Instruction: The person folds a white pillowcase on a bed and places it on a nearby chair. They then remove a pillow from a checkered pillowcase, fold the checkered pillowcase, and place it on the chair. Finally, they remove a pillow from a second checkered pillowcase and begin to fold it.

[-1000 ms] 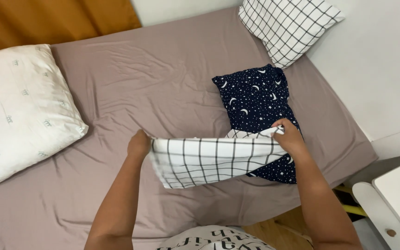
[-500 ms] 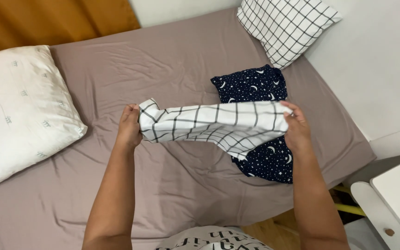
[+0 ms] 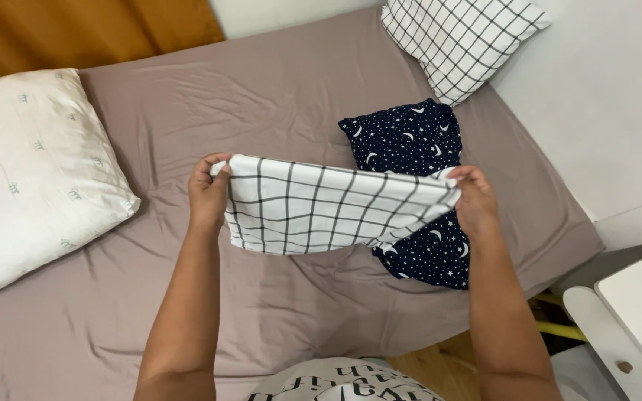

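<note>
- Checked pillowcase [image 3: 321, 212] stretched flat above grey bed sheet [image 3: 261, 111].
- Clamped at 9 o'clock by left hand [image 3: 208, 194], at 3 o'clock by right hand [image 3: 475, 202].
- Partly covering navy star pillow [image 3: 410, 141].

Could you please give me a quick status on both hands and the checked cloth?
Left hand and right hand grip checked cloth, stretched above bed. Starry pillow partly behind it.

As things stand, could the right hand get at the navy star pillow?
Probably yes. The right hand hangs right over the navy pillow, nothing between them, but it grips a corner of the checked cloth, whose other end the left hand holds.
</note>
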